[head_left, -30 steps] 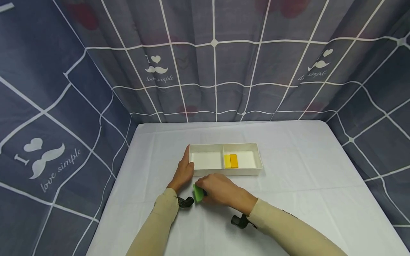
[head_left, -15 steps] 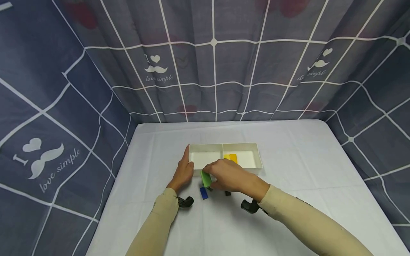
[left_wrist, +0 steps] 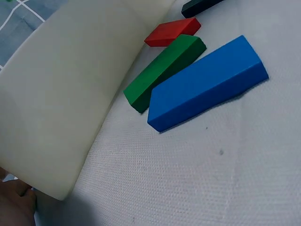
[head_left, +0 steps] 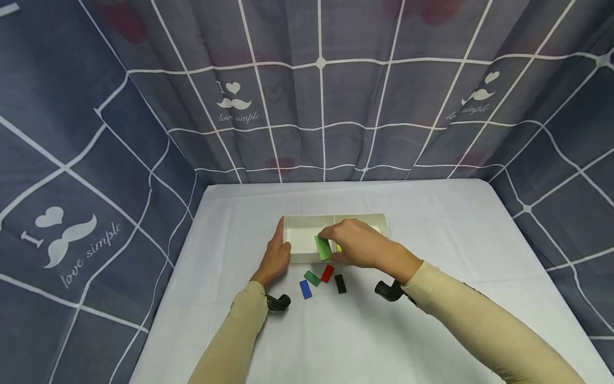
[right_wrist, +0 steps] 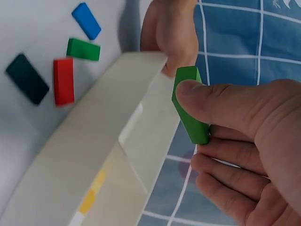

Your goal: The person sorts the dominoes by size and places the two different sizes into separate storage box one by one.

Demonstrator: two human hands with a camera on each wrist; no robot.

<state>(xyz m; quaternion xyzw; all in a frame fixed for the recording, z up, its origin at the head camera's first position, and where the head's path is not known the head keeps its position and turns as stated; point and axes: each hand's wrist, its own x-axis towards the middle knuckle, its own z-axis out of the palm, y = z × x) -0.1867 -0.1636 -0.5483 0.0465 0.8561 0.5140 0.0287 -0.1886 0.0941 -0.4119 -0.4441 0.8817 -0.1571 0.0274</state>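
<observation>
My right hand point(head_left: 362, 242) pinches a bright green block point(head_left: 323, 248) over the white two-compartment box point(head_left: 302, 258), near its divider. In the right wrist view, the thumb lies across that block point(right_wrist: 190, 106) and the lower fingers are curled. My left hand point(head_left: 275, 256) holds the box's left end, the thumb at the rim and the fingers along the outside wall. In front of the box lie a blue block point(head_left: 305, 289), a dark green block point(head_left: 312, 278), a red block point(head_left: 328, 273) and a black block point(head_left: 340, 284).
A yellow block point(head_left: 339, 248) sits in the box's right compartment, mostly hidden by my right hand; an orange block point(right_wrist: 87, 202) beside it shows in the right wrist view. White cloth point(head_left: 431, 320) covers the table. Grey checked curtains point(head_left: 297, 106) hang around it.
My right hand has lifted the bright green block from the table and carried it forward and right over the box, uncovering the blocks in front. My left hand has stayed put.
</observation>
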